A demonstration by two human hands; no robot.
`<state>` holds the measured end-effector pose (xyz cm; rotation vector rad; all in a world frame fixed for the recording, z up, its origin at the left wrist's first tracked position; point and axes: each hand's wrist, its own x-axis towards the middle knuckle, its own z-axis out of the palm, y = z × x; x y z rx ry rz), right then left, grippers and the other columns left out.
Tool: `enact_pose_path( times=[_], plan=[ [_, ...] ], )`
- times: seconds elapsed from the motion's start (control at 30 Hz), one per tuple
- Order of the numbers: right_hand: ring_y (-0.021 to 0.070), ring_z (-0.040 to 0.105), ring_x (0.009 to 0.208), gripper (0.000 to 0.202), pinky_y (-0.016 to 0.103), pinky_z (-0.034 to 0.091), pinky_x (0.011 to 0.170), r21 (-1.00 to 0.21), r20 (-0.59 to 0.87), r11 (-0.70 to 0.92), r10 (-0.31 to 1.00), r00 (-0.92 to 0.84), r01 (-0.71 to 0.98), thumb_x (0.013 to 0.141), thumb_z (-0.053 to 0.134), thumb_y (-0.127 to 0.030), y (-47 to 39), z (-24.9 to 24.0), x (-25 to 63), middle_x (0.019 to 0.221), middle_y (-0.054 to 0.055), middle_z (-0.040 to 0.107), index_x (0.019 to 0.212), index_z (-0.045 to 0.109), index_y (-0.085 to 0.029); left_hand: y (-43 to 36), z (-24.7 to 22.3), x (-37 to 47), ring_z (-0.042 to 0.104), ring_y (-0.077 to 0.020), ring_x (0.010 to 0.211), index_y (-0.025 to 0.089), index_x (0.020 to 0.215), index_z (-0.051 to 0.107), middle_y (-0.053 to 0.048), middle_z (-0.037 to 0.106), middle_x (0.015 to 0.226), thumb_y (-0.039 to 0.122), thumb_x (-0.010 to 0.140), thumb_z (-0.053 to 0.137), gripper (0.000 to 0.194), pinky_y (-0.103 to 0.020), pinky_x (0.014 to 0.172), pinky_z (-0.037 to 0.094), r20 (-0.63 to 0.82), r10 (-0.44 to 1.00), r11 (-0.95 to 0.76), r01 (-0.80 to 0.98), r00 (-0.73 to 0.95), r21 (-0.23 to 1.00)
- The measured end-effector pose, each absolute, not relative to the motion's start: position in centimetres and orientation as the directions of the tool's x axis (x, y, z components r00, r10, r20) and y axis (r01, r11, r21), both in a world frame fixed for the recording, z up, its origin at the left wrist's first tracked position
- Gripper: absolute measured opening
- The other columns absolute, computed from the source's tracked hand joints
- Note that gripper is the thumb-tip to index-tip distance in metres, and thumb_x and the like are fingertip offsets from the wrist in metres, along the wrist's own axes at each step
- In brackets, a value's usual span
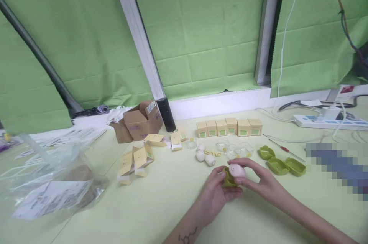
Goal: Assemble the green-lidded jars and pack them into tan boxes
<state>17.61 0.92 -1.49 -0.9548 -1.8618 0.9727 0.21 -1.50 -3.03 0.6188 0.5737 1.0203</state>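
Low at the centre right, my left hand (216,190) is wrapped round an olive-green cup-like piece (229,179). My right hand (255,177) pinches a pale pink egg-shaped piece (237,170) between thumb and fingers, right against the green piece's opening. Several similar pale pieces (200,155) lie beyond my hands beside a small yellow tangle (212,154). Clear plastic pieces (243,149) rest just behind my hands. To the right sit more olive-green pieces (278,166).
Several small yellow boxes (222,127) stand in a row at the back. Opened cartons (140,157), a brown box (140,123), a black cylinder (166,115) and a plastic bag (61,182) are leftward. A screwdriver (284,148) and power strip (310,122) lie right.
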Motion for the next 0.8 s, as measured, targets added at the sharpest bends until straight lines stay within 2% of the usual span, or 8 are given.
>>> enact_pose_path(
  times=[0.13,0.27,0.47,0.63,0.8],
  plan=[
    [0.0237,0.053,0.11,0.034,0.038,0.044,0.094,-0.816,0.335,0.504,0.812,-0.477,0.284,0.085,0.056,-0.038,0.2,-1.7,17.3,0.115,0.005,0.06,0.117,0.055,-0.03,-1.5,-3.1,0.5,0.06,-0.0155,0.068,0.015,0.098,0.055,-0.006,0.061,0.083,0.032,0.084,0.054,0.022,-0.032,0.074,0.044,-0.163,0.874,0.442,-0.609,0.458,0.659],
    [0.0242,0.054,0.109,0.033,0.041,0.045,0.092,-0.765,0.36,0.542,0.808,-0.466,0.348,0.085,0.055,-0.035,-0.1,-2.0,17.2,0.114,0.006,0.06,0.118,0.053,-0.029,-1.6,-3.0,0.6,0.056,-0.0148,0.069,0.01,0.096,0.059,-0.005,0.058,0.078,0.029,0.085,0.052,0.023,-0.03,0.073,0.043,-0.169,0.849,0.486,-0.611,0.501,0.625],
    [0.023,0.054,0.107,0.035,0.038,0.046,0.09,-0.718,0.4,0.595,0.777,-0.486,0.361,0.086,0.054,-0.027,-0.4,-2.1,16.8,0.113,0.007,0.058,0.121,0.054,-0.029,-1.8,-2.8,0.7,0.05,-0.0133,0.076,0.013,0.103,0.06,-0.006,0.056,0.091,0.027,0.084,0.055,0.024,-0.03,0.077,0.041,-0.118,0.858,0.446,-0.613,0.499,0.652],
    [0.0208,0.055,0.099,0.037,0.033,0.048,0.083,-0.697,0.445,0.616,0.773,-0.452,0.367,0.078,0.054,-0.011,-1.0,-1.6,16.4,0.103,0.005,0.058,0.11,0.059,-0.027,-2.1,-2.9,0.8,0.049,-0.016,0.089,0.014,0.1,0.06,-0.006,0.055,0.096,0.025,0.083,0.054,0.021,-0.028,0.078,0.039,-0.137,0.858,0.439,-0.568,0.495,0.696],
    [0.02,0.055,0.089,0.039,0.032,0.048,0.075,-0.664,0.467,0.641,0.757,-0.457,0.385,0.067,0.053,-0.002,-1.5,-1.3,15.9,0.092,0.004,0.057,0.097,0.062,-0.025,-2.1,-3.6,0.8,0.049,-0.0189,0.092,0.012,0.1,0.06,-0.007,0.055,0.093,0.017,0.076,0.054,0.025,-0.029,0.079,0.037,-0.14,0.852,0.444,-0.554,0.504,0.704]
  ],
)
